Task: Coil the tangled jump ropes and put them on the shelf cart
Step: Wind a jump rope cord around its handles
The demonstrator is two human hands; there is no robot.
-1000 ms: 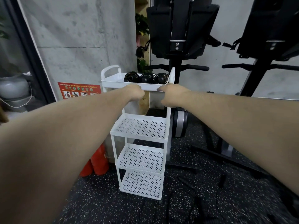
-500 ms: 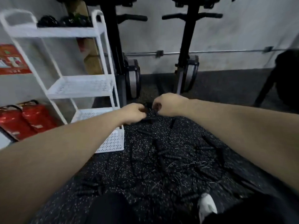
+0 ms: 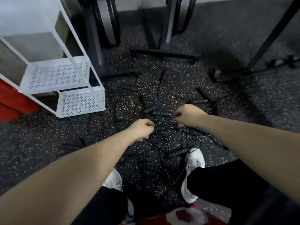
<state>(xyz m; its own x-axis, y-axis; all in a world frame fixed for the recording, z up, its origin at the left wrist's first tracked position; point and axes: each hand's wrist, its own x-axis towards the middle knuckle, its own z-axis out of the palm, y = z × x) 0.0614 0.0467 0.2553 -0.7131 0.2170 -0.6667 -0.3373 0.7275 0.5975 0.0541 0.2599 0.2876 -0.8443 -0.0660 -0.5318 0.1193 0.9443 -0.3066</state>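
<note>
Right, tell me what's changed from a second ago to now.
Both hands left the shelf cart's top tray and dropped to the floor. The left hand and right hand now pinch thin cord in the tangled jump ropes between the white shoes. The view tilted downward. The cart stays put; its lower shelves hold no ropes.

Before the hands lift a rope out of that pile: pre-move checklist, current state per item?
1. Left hand on a cord: ok, fingers pinch a thin strand.
2. Right hand on a cord: ok, fingers curl round a strand beside a ribbed handle.
3. Both hands on the same rope: cannot tell, the strands cross in the tangled ropes.
4. Rope free of the pile: not ok, cords overlap and loop between the white shoes.
5. Shelf cart within reach: ok, it stands to the left, with bare perforated lower shelves.
6. Feet off the cords: cannot tell.
</note>
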